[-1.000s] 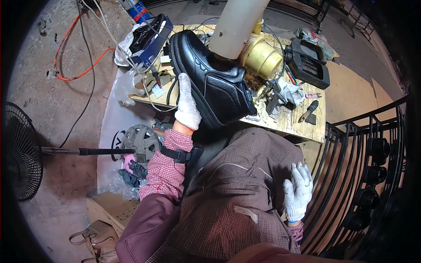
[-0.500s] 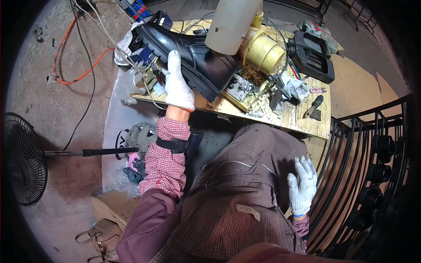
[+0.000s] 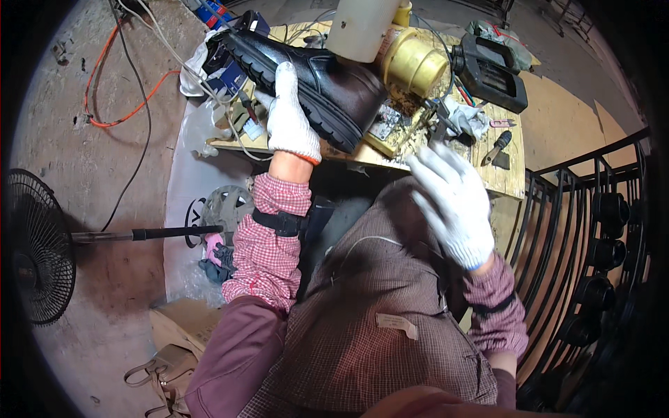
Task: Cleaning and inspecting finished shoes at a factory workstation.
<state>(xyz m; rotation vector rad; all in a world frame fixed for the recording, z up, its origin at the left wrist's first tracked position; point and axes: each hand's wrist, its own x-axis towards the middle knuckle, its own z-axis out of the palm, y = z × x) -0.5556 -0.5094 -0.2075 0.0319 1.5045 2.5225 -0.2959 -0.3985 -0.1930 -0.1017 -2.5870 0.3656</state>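
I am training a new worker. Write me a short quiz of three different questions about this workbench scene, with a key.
1. True or false: the left hand rests on the black boot.
2. Which describes the right hand? A. It grips the boot. B. It is raised with open fingers, holding nothing. C. It holds the brass-coloured can.
3. Fill in: on the floor to the person's left stands a black ___.

Key: 1 true; 2 B; 3 fan.
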